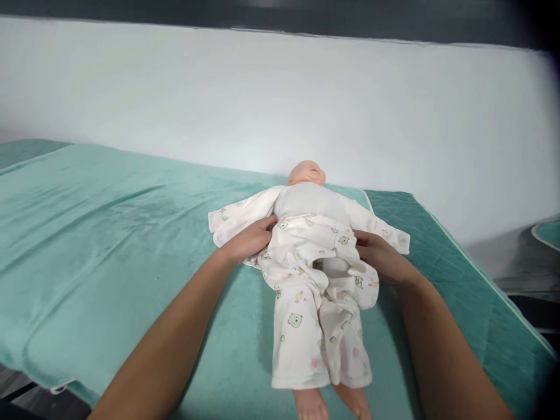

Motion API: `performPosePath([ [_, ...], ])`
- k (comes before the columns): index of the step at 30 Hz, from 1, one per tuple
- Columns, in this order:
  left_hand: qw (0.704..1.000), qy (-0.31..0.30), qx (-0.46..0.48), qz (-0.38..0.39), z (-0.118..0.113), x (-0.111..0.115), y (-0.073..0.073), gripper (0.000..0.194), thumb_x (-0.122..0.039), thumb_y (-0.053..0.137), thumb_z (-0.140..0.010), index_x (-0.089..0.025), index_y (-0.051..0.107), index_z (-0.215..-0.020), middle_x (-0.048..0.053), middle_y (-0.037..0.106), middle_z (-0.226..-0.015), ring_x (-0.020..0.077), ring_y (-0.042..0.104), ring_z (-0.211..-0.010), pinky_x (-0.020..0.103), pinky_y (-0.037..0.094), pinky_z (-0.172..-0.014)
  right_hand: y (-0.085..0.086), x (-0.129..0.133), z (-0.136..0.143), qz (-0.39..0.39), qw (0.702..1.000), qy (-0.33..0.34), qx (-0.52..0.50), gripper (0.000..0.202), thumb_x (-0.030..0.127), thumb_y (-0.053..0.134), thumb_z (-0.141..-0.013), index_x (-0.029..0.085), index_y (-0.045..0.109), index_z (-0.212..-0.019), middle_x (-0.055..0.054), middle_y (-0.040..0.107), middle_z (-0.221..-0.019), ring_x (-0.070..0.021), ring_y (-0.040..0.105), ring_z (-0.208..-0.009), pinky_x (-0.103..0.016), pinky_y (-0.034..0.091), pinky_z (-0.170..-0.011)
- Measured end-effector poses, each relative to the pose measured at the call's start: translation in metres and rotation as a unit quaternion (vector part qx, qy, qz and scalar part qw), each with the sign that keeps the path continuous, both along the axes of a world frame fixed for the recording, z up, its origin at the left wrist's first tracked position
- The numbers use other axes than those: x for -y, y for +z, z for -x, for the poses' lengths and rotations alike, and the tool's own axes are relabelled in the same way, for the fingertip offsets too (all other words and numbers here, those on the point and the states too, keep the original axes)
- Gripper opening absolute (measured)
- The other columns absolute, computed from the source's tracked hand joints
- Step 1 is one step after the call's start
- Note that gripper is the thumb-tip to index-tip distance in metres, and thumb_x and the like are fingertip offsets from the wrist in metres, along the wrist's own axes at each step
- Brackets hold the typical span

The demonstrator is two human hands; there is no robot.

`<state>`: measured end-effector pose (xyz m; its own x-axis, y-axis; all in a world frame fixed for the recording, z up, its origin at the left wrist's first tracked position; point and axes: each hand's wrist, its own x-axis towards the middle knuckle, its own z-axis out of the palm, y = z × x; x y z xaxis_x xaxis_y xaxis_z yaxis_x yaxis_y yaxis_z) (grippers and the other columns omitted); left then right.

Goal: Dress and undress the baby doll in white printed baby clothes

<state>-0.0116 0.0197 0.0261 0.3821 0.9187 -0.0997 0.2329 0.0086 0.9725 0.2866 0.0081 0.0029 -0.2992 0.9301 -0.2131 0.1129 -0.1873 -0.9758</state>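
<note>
A baby doll lies on its back, its head toward the wall and its bare feet toward me. It wears white patterned pants, and a white patterned top lies spread under its grey-white torso with the sleeves out to both sides. My left hand is at the pants' waist on the left, fingers closed at the fabric edge. At the right side of the waist is my right hand, its fingertips partly hidden behind the pants.
A light green sheet covers the bed under the doll. Darker green quilted padding runs along the right side. Behind the bed stands a white wall. Another green-covered edge shows at the far right.
</note>
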Motion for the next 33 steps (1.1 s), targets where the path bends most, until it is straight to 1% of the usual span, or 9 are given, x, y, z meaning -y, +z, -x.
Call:
performPosePath([
  [5, 0.999, 0.029, -0.017, -0.006, 0.001, -0.004, -0.008, 0.034, -0.022, 0.056, -0.072, -0.022, 0.071, -0.103, 0.003, 0.072, -0.105, 0.0234, 0.062, -0.098, 0.028, 0.048, -0.076, -0.004, -0.005, 0.001, -0.013, 0.998, -0.022, 0.051, 0.040, 0.025, 0.070, -0.069, 0.021, 0.075, -0.109, -0.003, 0.076, -0.075, -0.0243, 0.069, -0.069, -0.033, 0.052, -0.061],
  [10, 1.000, 0.024, -0.015, -0.013, -0.001, -0.004, -0.012, 0.028, -0.024, 0.056, -0.073, -0.021, 0.068, -0.099, 0.003, 0.070, -0.098, 0.0205, 0.061, -0.090, 0.026, 0.047, -0.071, 0.001, -0.004, 0.009, -0.051, 0.993, -0.023, 0.104, 0.040, 0.025, 0.071, -0.070, 0.022, 0.073, -0.110, -0.002, 0.077, -0.085, -0.0236, 0.069, -0.075, -0.031, 0.052, -0.064],
  [13, 1.000, 0.020, 0.022, -0.004, -0.003, -0.003, -0.013, 0.026, -0.023, 0.058, -0.073, -0.020, 0.066, -0.097, 0.003, 0.068, -0.095, 0.0187, 0.060, -0.087, 0.025, 0.047, -0.069, 0.006, 0.000, 0.011, -0.049, 0.997, -0.014, 0.066, 0.046, 0.026, 0.073, -0.071, 0.021, 0.070, -0.116, -0.003, 0.078, -0.094, -0.0237, 0.070, -0.080, -0.030, 0.052, -0.064],
  [16, 0.997, 0.033, 0.070, 0.024, -0.007, -0.003, -0.014, 0.028, -0.018, 0.059, -0.071, -0.020, 0.065, -0.098, 0.002, 0.066, -0.088, 0.0170, 0.059, -0.081, 0.026, 0.047, -0.067, 0.011, 0.005, 0.013, -0.033, 0.999, -0.025, 0.012, 0.053, 0.027, 0.077, -0.069, 0.021, 0.068, -0.121, -0.006, 0.077, -0.098, -0.0253, 0.071, -0.083, -0.030, 0.053, -0.064],
  [18, 0.993, 0.042, 0.105, 0.042, -0.009, -0.003, -0.014, 0.032, -0.015, 0.058, -0.069, -0.019, 0.065, -0.099, 0.002, 0.066, -0.086, 0.0165, 0.059, -0.078, 0.026, 0.048, -0.066, 0.014, 0.007, 0.014, -0.026, 0.999, -0.038, -0.001, 0.055, 0.028, 0.079, -0.067, 0.020, 0.069, -0.120, -0.007, 0.077, -0.098, -0.0264, 0.072, -0.083, -0.031, 0.054, -0.064],
  [22, 0.985, 0.058, 0.151, 0.062, -0.014, -0.002, -0.014, 0.040, -0.009, 0.056, -0.065, -0.019, 0.066, -0.102, 0.004, 0.069, -0.090, 0.0171, 0.060, -0.078, 0.027, 0.049, -0.066, 0.017, 0.007, 0.014, -0.012, 0.998, -0.064, -0.006, 0.049, 0.031, 0.082, -0.065, 0.019, 0.073, -0.112, -0.008, 0.078, -0.096, -0.0281, 0.072, -0.083, -0.032, 0.054, -0.063],
  [26, 0.983, 0.072, 0.158, 0.064, -0.016, -0.002, -0.016, 0.044, -0.008, 0.056, -0.064, -0.020, 0.067, -0.105, 0.005, 0.071, -0.097, 0.0182, 0.063, -0.081, 0.027, 0.050, -0.065, 0.016, 0.007, 0.014, -0.012, 0.997, -0.079, -0.003, 0.048, 0.032, 0.083, -0.064, 0.020, 0.074, -0.109, -0.008, 0.078, -0.094, -0.0305, 0.072, -0.085, -0.034, 0.055, -0.063],
  [30, 0.982, 0.086, 0.140, 0.092, -0.017, -0.002, -0.017, 0.039, -0.017, 0.067, -0.069, -0.020, 0.066, -0.109, 0.007, 0.072, -0.104, 0.0206, 0.065, -0.084, 0.032, 0.054, -0.070, 0.013, 0.008, 0.015, -0.011, 0.999, -0.042, -0.014, 0.052, 0.032, 0.081, -0.067, 0.022, 0.071, -0.118, -0.007, 0.078, -0.096, -0.0302, 0.072, -0.088, -0.036, 0.057, -0.069],
  [33, 0.982, 0.089, 0.120, 0.120, -0.017, -0.002, -0.016, 0.043, -0.020, 0.072, -0.068, -0.019, 0.065, -0.111, 0.010, 0.072, -0.107, 0.0228, 0.067, -0.089, 0.036, 0.056, -0.076, 0.012, 0.007, 0.016, -0.003, 0.999, -0.026, -0.047, 0.053, 0.030, 0.081, -0.068, 0.023, 0.069, -0.120, -0.007, 0.077, -0.101, -0.0292, 0.072, -0.092, -0.036, 0.057, -0.072],
])
